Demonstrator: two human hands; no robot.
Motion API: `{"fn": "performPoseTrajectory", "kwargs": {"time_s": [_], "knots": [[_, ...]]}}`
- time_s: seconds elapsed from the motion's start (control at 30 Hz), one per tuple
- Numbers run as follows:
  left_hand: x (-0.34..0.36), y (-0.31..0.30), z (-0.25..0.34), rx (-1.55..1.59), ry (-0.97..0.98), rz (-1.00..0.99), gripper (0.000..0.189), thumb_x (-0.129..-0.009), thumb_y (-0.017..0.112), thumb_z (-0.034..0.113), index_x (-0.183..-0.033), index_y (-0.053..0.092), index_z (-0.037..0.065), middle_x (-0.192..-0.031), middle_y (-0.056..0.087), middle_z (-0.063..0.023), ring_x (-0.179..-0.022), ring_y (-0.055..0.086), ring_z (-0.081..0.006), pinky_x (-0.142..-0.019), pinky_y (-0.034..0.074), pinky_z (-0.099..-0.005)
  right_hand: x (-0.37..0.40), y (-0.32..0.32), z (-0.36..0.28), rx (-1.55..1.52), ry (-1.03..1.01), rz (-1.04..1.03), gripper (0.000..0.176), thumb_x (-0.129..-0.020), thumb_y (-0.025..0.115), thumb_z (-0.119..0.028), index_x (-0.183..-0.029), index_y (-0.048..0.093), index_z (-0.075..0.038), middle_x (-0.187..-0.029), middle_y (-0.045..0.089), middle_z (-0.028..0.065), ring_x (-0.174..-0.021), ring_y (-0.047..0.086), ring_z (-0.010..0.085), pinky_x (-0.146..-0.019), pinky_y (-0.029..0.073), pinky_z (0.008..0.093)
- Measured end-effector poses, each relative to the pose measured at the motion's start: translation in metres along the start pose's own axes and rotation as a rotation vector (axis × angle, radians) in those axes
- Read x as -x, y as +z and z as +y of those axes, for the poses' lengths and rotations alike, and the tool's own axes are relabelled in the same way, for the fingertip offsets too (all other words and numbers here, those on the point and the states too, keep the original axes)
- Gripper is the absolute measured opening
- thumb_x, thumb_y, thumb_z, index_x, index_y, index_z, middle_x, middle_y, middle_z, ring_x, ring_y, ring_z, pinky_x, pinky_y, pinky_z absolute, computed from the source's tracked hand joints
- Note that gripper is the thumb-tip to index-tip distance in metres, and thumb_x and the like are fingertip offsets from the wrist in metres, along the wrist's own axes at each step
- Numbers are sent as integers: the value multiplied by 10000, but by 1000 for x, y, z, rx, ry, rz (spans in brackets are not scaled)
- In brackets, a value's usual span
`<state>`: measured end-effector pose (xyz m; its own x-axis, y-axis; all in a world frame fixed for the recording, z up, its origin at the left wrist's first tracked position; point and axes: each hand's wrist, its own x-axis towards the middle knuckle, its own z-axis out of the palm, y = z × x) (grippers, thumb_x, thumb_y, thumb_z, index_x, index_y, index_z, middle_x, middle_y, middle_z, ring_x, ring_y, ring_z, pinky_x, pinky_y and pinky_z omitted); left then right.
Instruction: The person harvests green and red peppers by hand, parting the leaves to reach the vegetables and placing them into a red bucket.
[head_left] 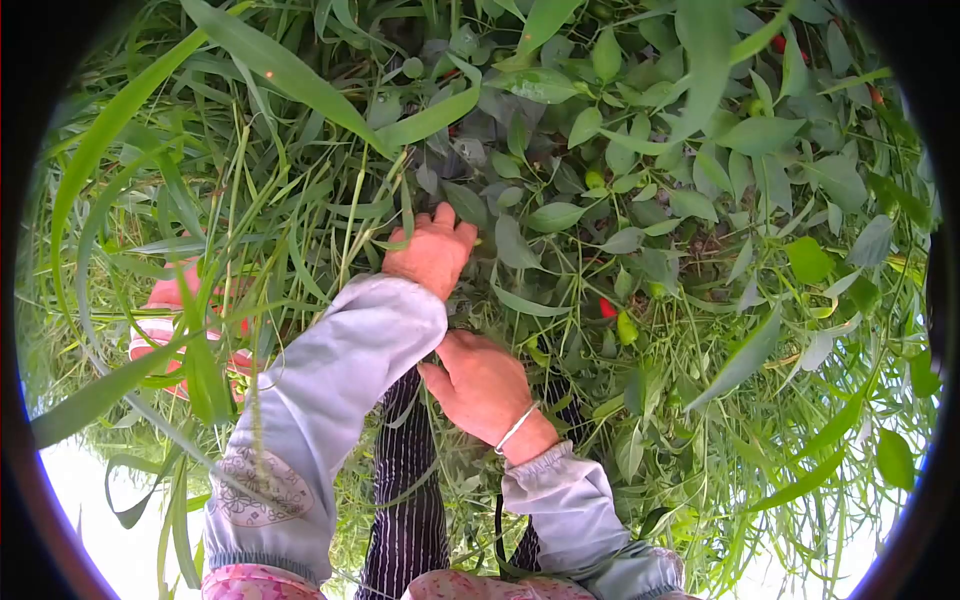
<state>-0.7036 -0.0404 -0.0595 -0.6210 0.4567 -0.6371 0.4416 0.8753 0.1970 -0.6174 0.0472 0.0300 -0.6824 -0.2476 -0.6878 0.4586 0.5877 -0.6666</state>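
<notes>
My left hand (435,250) reaches into the leaves of a pepper plant (560,215), its fingers curled. Leaves and the hand itself hide the fingertips, so whatever is in them does not show. Just below, my right hand (485,390), with a pale bracelet at the wrist, lies against the left sleeve cuff. It is turned palm down and looks loosely closed; what it holds, if anything, is hidden. To the right of both hands hang a red pepper (607,308) and a yellow-green pepper (627,328). A small green pepper (594,180) sits higher among the leaves.
Tall grass (290,190) crowds the left side, and long blades cross close to the camera. Behind it is a pink and white object (165,335), partly covered. Striped trouser legs (405,480) stand below my arms. More red peppers (780,44) show at the upper right.
</notes>
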Motion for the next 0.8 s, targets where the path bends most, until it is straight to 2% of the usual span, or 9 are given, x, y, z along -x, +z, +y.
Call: {"fn": "performPoseTrajectory", "kwargs": {"time_s": [0.23,0.33,0.43,0.47,0.5,0.57,0.63,0.67,0.8], "knots": [[-2,-1,-6,117,67,-160,207,-762,614,226,-920,605,93,-901,599,-147,-794,613,-338,-713,510,-430,-3,-4,-3,-144,-3,21,271,-823,564,-234,-1010,556,-39,-946,621,139,-881,600,316,-760,476,418],[-5,-29,-11,280,149,-547,262,-757,617,264,-919,608,57,-846,637,-155,-783,617,-344,-714,507,-417,-4,-2,2,-294,-55,79,252,-829,575,-224,-1019,583,-59,-961,630,140,-852,615,297,-739,489,387],[18,-35,-15,522,-46,-314,301,-758,628,285,-925,608,36,-810,645,-158,-766,630,-316,-702,504,-393,-6,-8,4,-519,16,87,202,-846,593,-206,-990,606,-65,-938,642,111,-784,634,212,-691,497,316],[24,-24,-23,685,-147,-139,235,-777,637,213,-934,612,41,-790,652,-106,-700,626,-227,-635,500,-332,-6,-9,4,-655,100,89,186,-853,597,-199,-980,611,-64,-924,645,92,-762,631,175,-676,494,289],[26,-12,-38,992,-136,-32,162,-794,634,117,-942,619,50,-766,633,-31,-635,569,-115,-566,470,-260,-7,-10,4,-789,183,90,170,-860,601,-193,-969,616,-63,-911,649,73,-741,628,137,-662,491,262],[39,-48,-34,1602,-310,-37,117,-817,615,68,-933,611,52,-765,601,18,-599,509,-54,-527,435,-213,-10,-17,3,-1144,234,199,205,-904,562,-175,-1069,588,-56,-967,632,10,-846,598,93,-710,473,231],[57,-59,-16,1601,-174,104,50,-834,592,38,-883,591,42,-725,571,26,-616,495,-52,-560,416,-206,-11,-28,-3,-1385,185,386,287,-907,561,-180,-1155,542,-38,-1065,598,21,-964,563,105,-781,460,241],[66,-63,-2,1672,-190,85,49,-834,608,59,-870,581,40,-786,582,17,-661,498,-47,-589,419,-206,-10,-29,0,-1555,132,338,398,-909,553,-199,-1259,467,-29,-1206,525,35,-1073,502,108,-886,417,254],[77,-53,47,1291,-44,418,247,-858,586,143,-1059,548,5,-1066,540,-132,-969,528,-203,-821,439,-314,-11,-22,-3,-1723,-53,339,526,-908,534,-222,-1359,345,-27,-1338,416,50,-1137,451,133,-994,328,266]]}}
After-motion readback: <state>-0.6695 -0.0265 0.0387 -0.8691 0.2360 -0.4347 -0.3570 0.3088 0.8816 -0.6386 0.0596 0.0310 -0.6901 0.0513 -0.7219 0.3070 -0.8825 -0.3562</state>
